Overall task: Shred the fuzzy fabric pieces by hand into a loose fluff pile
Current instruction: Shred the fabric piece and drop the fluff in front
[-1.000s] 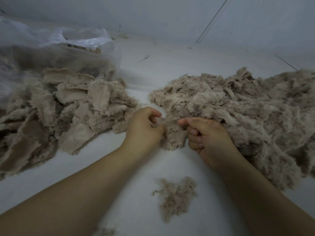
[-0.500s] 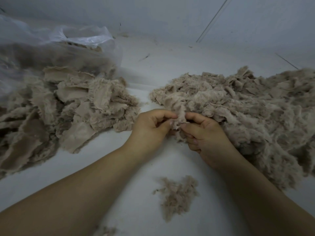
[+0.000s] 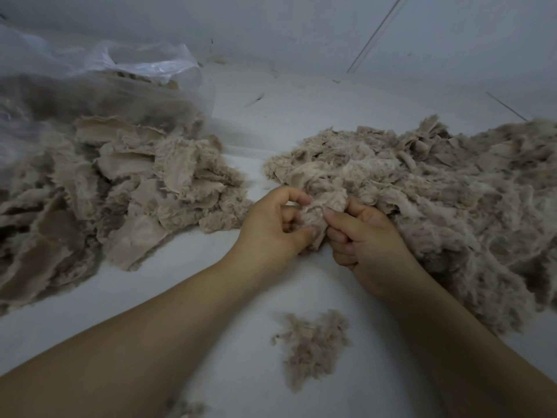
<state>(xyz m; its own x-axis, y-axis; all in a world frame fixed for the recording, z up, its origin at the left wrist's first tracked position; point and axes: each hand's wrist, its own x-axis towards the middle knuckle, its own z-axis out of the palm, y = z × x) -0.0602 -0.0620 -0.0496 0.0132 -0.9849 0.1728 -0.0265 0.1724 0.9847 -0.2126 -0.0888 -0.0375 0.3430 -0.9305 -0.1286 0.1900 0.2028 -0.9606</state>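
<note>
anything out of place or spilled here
A small clump of fluff lies alone on the white surface between the forearms, apart from the big fluff pile on the right. Otherwise nothing stands out.

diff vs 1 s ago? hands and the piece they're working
Both hands moved slightly away from the body, toward the edge of the fluff pile. The left hand and right hand kept pinching the same fabric piece, now bunched higher between them. The unshredded pieces, bag and small tuft stayed put.

Fluff pile (image 3: 452, 206) runs off right edge — bag (image 3: 90, 86) off left.
</note>
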